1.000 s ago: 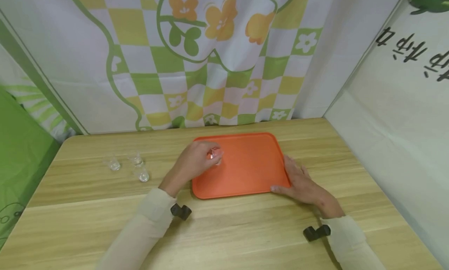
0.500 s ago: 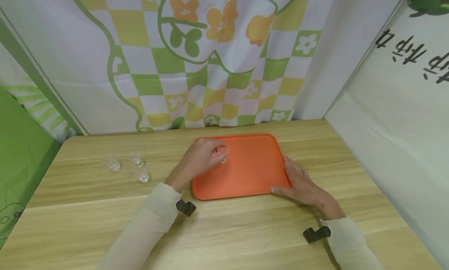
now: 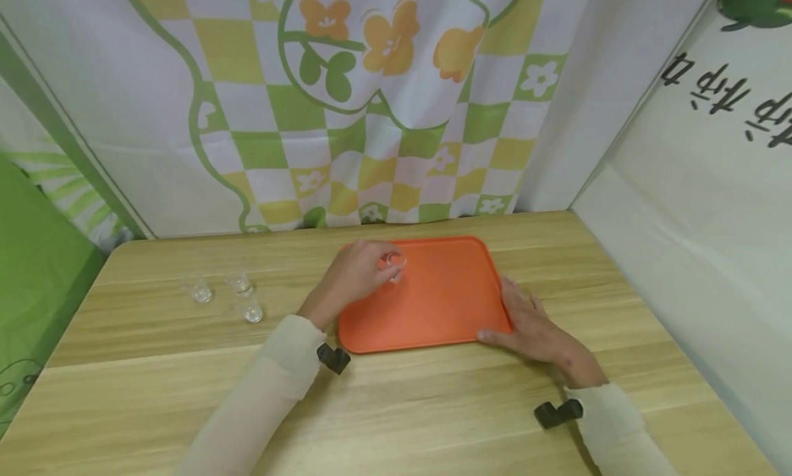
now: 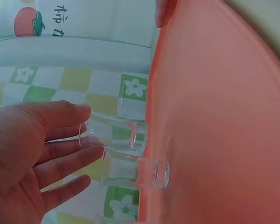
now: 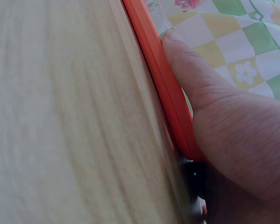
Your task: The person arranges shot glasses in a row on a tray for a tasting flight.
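Clear cylindrical drinking glass (image 4: 114,130), long axis near upright, is pinched mid-frame by the nearer left hand (image 3: 357,273); right hand (image 3: 528,328), right of centre, spreads against the orange rectangular tray (image 3: 442,300)

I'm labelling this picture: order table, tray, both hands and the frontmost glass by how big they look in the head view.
1. Table
2. Tray
3. Left hand and right hand, too alike to rank
4. Frontmost glass

On my monitor I see a plain cream left sleeve (image 3: 256,397) and matching right sleeve (image 3: 619,421), a small angular black block (image 3: 334,358) near each cuff.
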The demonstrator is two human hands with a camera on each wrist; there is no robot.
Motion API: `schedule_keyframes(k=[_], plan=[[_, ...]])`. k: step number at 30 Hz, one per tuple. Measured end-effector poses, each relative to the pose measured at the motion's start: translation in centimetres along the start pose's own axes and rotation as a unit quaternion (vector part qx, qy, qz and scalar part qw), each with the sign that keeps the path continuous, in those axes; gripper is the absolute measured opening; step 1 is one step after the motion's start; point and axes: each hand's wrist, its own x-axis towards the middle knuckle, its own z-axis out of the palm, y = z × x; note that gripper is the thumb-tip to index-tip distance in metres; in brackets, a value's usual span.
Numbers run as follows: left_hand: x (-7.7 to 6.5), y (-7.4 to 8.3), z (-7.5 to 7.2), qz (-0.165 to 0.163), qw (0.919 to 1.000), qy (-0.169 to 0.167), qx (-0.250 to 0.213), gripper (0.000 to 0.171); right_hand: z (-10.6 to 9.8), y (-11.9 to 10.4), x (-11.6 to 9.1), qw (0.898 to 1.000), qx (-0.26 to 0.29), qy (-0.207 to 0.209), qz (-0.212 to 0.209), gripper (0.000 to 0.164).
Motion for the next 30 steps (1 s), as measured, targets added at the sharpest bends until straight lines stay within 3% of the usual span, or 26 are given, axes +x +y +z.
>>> schedule_keyframes(k=[13,20,26,30], plan=[[0.7,0.0,0.1,-0.014,0.9996,-0.026,-0.002,0.027,-0.2,-0.3,0.0,1.000,0.004,-0.001,0.001,0.115],[0.9,-0.2,0.5,-0.006,0.9988,-0.040,-0.026,0.026,-0.2,-0.2,0.0,1.000,0.005,-0.003,0.001,0.115],[1.1,-0.3,0.8,0.007,0.9983,-0.054,-0.023,0.015,-0.1,-0.1,0.0,1.000,0.003,-0.003,0.006,0.116],[1.1,-0.4,1.0,0.010,0.9986,-0.050,-0.015,0.018,0.0,-0.1,0.0,1.000,0.003,-0.003,0.008,0.116]])
